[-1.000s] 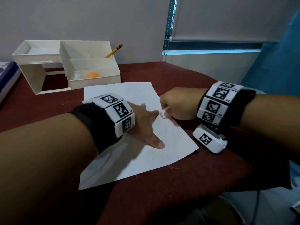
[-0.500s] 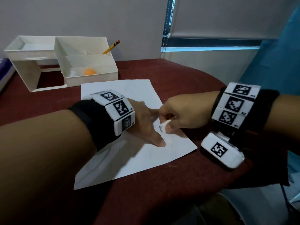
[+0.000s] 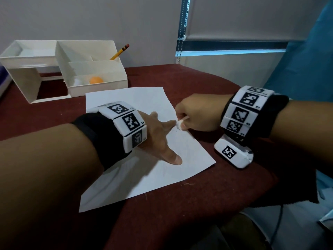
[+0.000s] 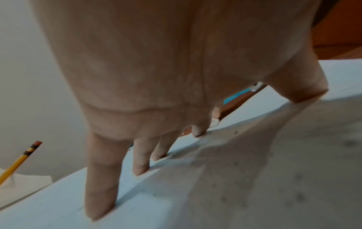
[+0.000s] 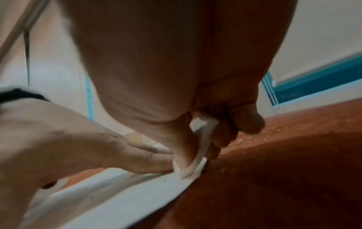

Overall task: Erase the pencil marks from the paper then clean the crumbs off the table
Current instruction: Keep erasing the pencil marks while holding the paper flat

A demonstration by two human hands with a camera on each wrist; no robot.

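A white sheet of paper (image 3: 133, 103) with faint pencil marks lies on the dark red tablecloth (image 3: 180, 204). My left hand (image 3: 162, 139) presses flat on the paper with fingers spread; in the left wrist view its fingertips (image 4: 99, 209) touch the sheet (image 4: 254, 186). My right hand (image 3: 196, 114) pinches a small white eraser (image 3: 179, 124) and holds it against the paper's right edge, next to my left index finger. In the right wrist view the eraser (image 5: 197, 162) sits between thumb and fingers on the paper (image 5: 121, 193). Pale crumbs (image 5: 243, 139) speckle the cloth beyond it.
A white desk organiser (image 3: 45, 56) stands behind the paper, with a yellow pencil (image 3: 119, 52) and an orange ball (image 3: 96, 80) in its compartments. A blue curtain (image 3: 306, 60) hangs at right. The table's front edge lies close below the paper.
My right hand slid the eraser toward me along the paper, then back away to the right edge. My left hand stayed pressed on the sheet.
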